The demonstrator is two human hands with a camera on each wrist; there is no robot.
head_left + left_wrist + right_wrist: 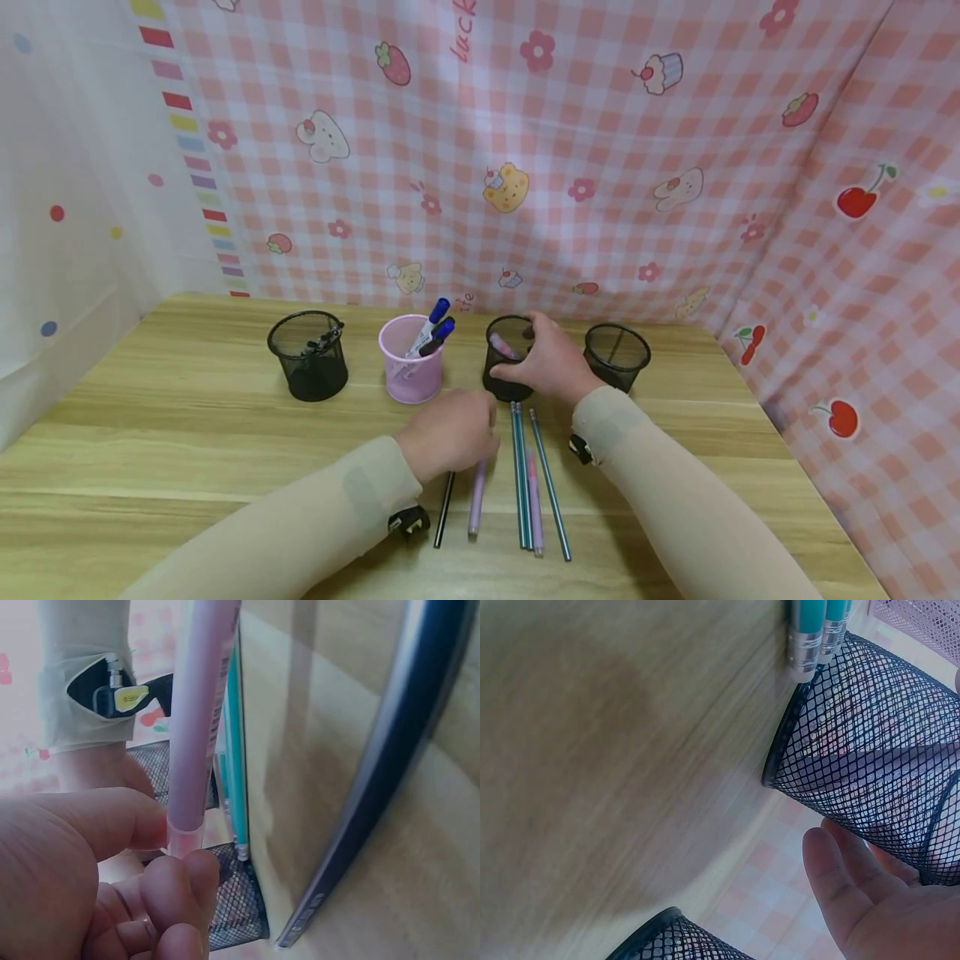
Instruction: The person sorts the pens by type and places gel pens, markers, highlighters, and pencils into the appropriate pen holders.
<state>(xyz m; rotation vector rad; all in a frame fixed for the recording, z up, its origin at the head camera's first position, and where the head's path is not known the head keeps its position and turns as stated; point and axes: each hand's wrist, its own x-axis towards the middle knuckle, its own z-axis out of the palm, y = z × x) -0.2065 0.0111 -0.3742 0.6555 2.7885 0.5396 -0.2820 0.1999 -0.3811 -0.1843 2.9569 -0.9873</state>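
Observation:
My left hand [453, 433] pinches a light purple pen [477, 504] near one end between thumb and fingertips; in the left wrist view the pen [195, 720] rises above the fingers. Beside it lies a dark pen or pencil [444, 517], partly under the hand. My right hand [558, 362] holds a black mesh pen holder [510, 390], thumb across its front and fingers round the right side. A pinkish pen [501, 344] leans inside that holder. In the right wrist view, the fingers [836, 874] touch the mesh wall.
Several teal pencils [520, 492] and another purple pen [536, 517] lie between the forearms. A pink holder [412, 383] contains blue-capped markers [433, 333]. Black holders stand at left [318, 379] and right [617, 358]. A checked cloth [480, 125] hangs behind the table.

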